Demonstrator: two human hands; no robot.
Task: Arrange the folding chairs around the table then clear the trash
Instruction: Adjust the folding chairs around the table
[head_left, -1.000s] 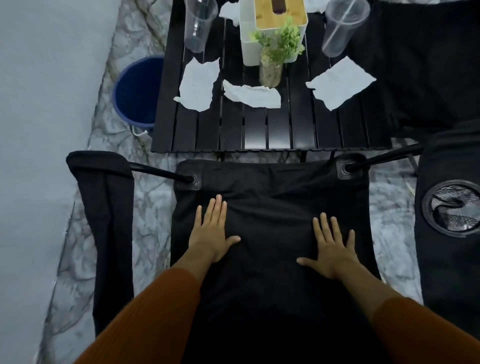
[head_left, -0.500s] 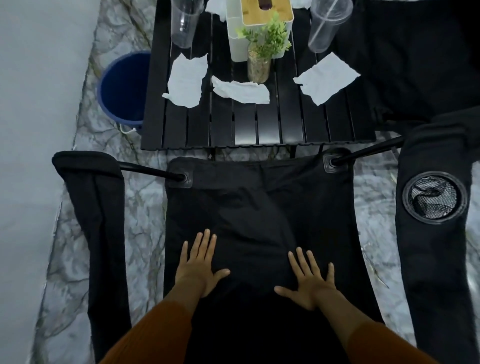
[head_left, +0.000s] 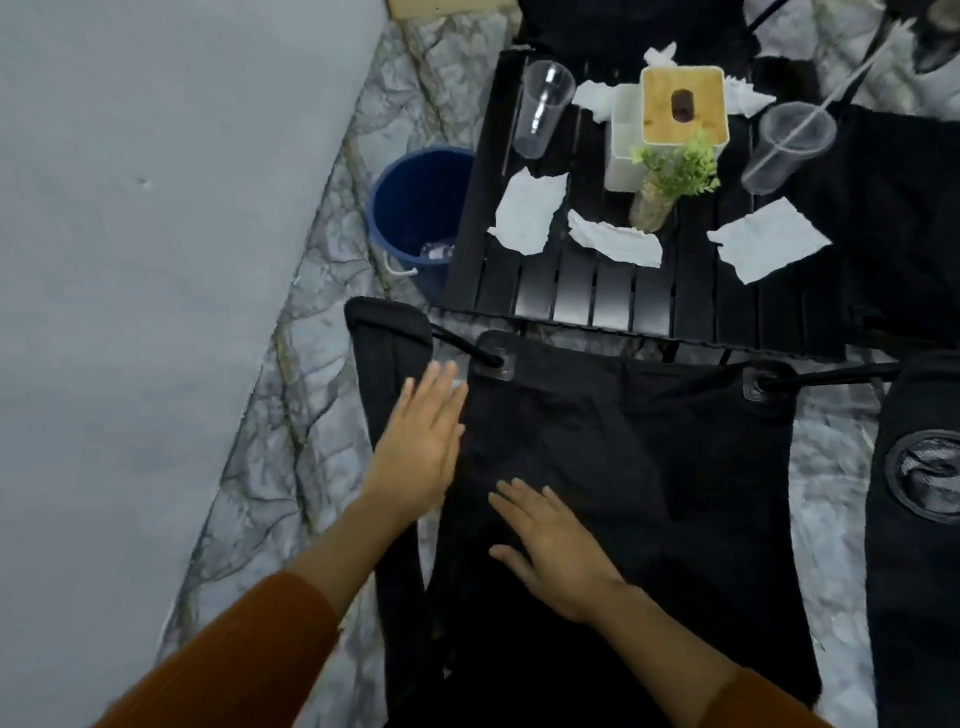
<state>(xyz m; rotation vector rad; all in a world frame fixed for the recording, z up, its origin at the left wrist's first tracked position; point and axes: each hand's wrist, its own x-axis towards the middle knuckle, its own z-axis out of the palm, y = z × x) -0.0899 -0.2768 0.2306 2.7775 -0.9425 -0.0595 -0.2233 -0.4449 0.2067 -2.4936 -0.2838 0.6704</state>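
Since half a second ago both hands have slid leftward on the chair (head_left: 665, 467). The left hand (head_left: 421, 441) has left the middle of the seat (head_left: 597, 441) and now lies across its left edge, fingers straight and close together, gripping nothing. The right hand (head_left: 558, 548) has crossed to the seat's left half and lies flat, fingers spread on the cloth.

We see the chair just before the table (head_left: 597, 293); whether they touch we cannot tell. The seat is matte black fabric, with square reinforced corners where thin black rods (head_left: 831, 375) enter. The left armrest (head_left: 382, 353) is a soft black sleeve. The right armrest (head_left: 930, 571), cut by the frame, bears a round mesh cup holder (head_left: 930, 475).

The table is made of glossy black slats. On it lie crumpled white napkins (head_left: 527, 213), two clear cups (head_left: 543, 109), a white box (head_left: 623, 140) with a wooden lid, and a small plant (head_left: 678, 169). A blue bucket (head_left: 415, 202) stands beside the table on marbled flooring (head_left: 311, 415); what it holds is unclear. Motion blurs the left fingertips.
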